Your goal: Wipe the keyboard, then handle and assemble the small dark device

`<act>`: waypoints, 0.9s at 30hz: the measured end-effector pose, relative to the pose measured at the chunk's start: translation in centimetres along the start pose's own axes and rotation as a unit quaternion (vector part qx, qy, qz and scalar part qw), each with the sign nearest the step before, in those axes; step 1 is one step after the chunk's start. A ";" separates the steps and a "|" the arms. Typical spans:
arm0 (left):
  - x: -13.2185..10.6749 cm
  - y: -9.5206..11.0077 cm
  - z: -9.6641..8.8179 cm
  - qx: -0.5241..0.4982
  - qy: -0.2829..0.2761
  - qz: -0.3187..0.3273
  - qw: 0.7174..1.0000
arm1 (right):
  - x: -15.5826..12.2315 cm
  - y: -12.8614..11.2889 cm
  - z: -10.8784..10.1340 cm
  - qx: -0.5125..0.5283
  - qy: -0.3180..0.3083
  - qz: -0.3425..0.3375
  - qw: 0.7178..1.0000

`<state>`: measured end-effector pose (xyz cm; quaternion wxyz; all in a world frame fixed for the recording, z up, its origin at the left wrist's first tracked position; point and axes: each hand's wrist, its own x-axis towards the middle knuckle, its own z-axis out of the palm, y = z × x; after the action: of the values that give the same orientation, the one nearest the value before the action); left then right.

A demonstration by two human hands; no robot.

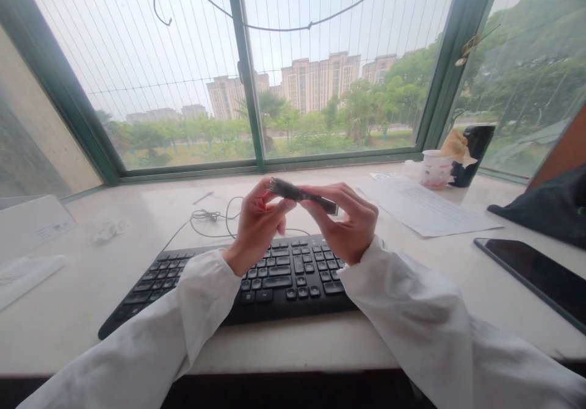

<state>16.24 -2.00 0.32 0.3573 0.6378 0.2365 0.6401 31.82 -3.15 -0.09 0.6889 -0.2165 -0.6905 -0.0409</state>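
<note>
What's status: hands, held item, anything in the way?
Left hand, right hand: both gripping. Slim dark object: held up between them, fingertip grip. Keyboard below; nothing visibly blocking.

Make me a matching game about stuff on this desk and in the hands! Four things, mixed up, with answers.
1. keyboard
2. phone
3. dark object
4. paper sheet

A. held by the left hand and right hand
B. white, with rows of print
C. under the hands, with black keys
D. flat, with a dark screen

Pairs: 1-C; 2-D; 3-A; 4-B
</note>
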 end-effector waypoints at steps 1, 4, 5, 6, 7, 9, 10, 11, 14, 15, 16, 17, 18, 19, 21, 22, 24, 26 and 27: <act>0.0 0.0 0.0 -0.002 0.000 -0.002 1.000 | 0.0 0.0 0.0 -0.001 0.000 -0.005 1.000; -0.2 0.0 0.1 -0.011 -0.001 -0.011 1.000 | 0.0 0.0 -0.1 0.000 0.002 -0.019 1.000; -0.2 0.0 0.2 -0.013 -0.002 -0.015 1.000 | 0.0 0.0 -0.1 0.000 0.001 -0.020 1.000; -0.3 0.0 0.2 -0.013 -0.004 -0.020 1.000 | -0.1 0.0 -0.1 0.002 0.000 -0.017 1.000; -0.3 0.1 0.3 -0.013 -0.004 -0.025 1.000 | -0.1 0.0 -0.1 0.004 -0.001 -0.013 1.000; -0.4 0.1 0.3 -0.012 -0.006 -0.028 1.000 | -0.2 0.1 -0.1 0.010 0.000 -0.004 1.000; -0.4 0.2 0.4 -0.012 -0.007 -0.028 1.000 | -0.2 0.1 -0.1 0.012 0.002 -0.001 1.000; -0.4 0.2 0.4 -0.013 -0.007 -0.028 1.000 | -0.2 0.1 -0.1 0.013 0.004 0.002 1.000; -0.4 0.3 0.4 -0.017 -0.005 -0.024 1.000 | -0.2 0.1 0.0 0.010 0.003 0.004 1.000; -0.3 0.3 0.4 -0.018 -0.005 -0.023 1.000 | -0.2 0.1 0.0 0.010 0.004 -0.001 1.000; -0.3 0.3 0.5 -0.018 -0.004 -0.021 1.000 | -0.2 0.2 0.0 0.011 0.005 -0.007 1.000; -0.3 0.4 0.5 -0.017 -0.003 -0.019 1.000 | -0.1 0.2 0.0 0.013 0.005 -0.013 1.000; -0.3 0.4 0.5 -0.015 -0.001 -0.018 1.000 | -0.1 0.2 0.0 0.015 0.006 -0.017 1.000; -0.3 0.4 0.5 -0.011 0.002 -0.017 1.000 | -0.1 0.2 0.0 0.017 0.007 -0.019 1.000; -0.2 0.4 0.5 -0.004 0.008 -0.014 1.000 | -0.2 0.3 0.1 0.023 0.010 -0.013 1.000; -0.2 0.4 0.5 0.001 0.010 -0.011 1.000 | -0.2 0.3 0.2 0.029 0.013 -0.006 0.999; -0.1 0.4 0.4 0.012 0.016 -0.005 1.000 | -0.2 0.3 0.4 0.048 0.014 0.018 0.999; 0.0 0.5 0.4 0.024 0.024 -0.001 0.999 | -0.2 0.3 0.6 0.079 0.009 0.050 0.996; 0.0 0.5 0.3 0.029 0.028 0.000 0.999 | -0.2 0.3 0.7 0.098 0.007 0.065 0.993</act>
<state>16.45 -2.35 0.76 0.3319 0.6299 0.2653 0.6502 31.24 -2.66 -0.38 0.7125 -0.1920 -0.6713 0.0700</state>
